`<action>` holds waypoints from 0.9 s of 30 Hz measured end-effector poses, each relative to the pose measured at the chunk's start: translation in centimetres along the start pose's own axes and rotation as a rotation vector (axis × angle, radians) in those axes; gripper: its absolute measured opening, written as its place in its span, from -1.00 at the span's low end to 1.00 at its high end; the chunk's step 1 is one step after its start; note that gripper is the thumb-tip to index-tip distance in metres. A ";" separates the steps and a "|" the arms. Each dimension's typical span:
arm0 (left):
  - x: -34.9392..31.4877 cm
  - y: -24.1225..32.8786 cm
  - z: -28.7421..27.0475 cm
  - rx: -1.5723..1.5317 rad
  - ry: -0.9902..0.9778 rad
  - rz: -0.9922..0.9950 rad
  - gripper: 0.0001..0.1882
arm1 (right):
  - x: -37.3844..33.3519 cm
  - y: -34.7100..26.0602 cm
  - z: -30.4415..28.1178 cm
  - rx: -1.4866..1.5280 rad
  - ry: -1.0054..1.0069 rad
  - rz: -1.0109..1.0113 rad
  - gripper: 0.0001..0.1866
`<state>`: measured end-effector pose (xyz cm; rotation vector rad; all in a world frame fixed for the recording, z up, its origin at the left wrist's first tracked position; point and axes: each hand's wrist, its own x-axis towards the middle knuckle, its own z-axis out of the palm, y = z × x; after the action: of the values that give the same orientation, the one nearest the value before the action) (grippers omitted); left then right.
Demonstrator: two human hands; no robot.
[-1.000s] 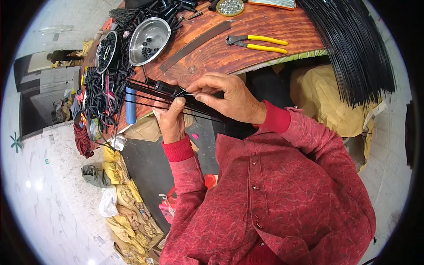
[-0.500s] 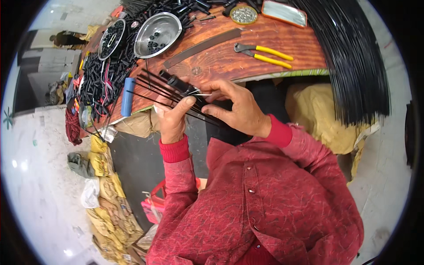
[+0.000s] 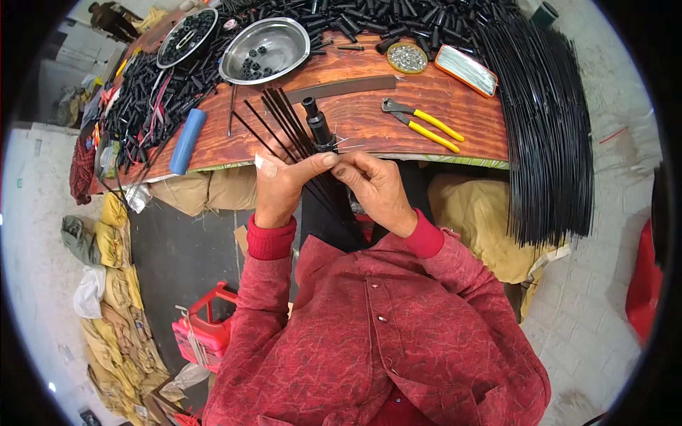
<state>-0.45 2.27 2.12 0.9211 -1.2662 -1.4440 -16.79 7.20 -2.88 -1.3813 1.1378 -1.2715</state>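
Nearest, both red-sleeved forearms are rising to the wooden bench edge. The left hand [image 3: 278, 186] is clamping a fan of thin black rods [image 3: 284, 124], thumb stretched across them; the right hand [image 3: 373, 186] is pinching its fingertips together at the same spot, seemingly on a fine pale wire just below a black cylindrical fitting [image 3: 319, 128] that is sitting at the rods' gathered end. The rods are spreading up and to the left of the fingers, over the bench [image 3: 369, 121].

Judging by this, the bundle is gathered and the fitting is on, but the binding looks only partly done; a great many loose parts beyond are waiting.

Just beyond the fingers to the right, yellow-handled pliers [image 3: 423, 124] are lying; to the left, a blue cylinder [image 3: 187, 140]. Farther on, a steel bowl [image 3: 264, 48] is holding a few black caps, beside a small round tin [image 3: 407, 57] and a flat rounded oblong tin [image 3: 466, 69] with an orange rim. A long sheaf of black rods [image 3: 550, 135] is hanging far right. Labels are too small to make out.
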 end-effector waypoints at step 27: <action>-0.1 -2.6 -4.0 -0.138 -0.012 0.064 -0.52 | 1.1 -0.8 1.2 -0.003 0.020 -0.087 -0.83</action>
<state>2.92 1.36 -1.14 0.7743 -1.1791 -1.4686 -15.56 6.25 -1.97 -1.4367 1.1034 -1.3488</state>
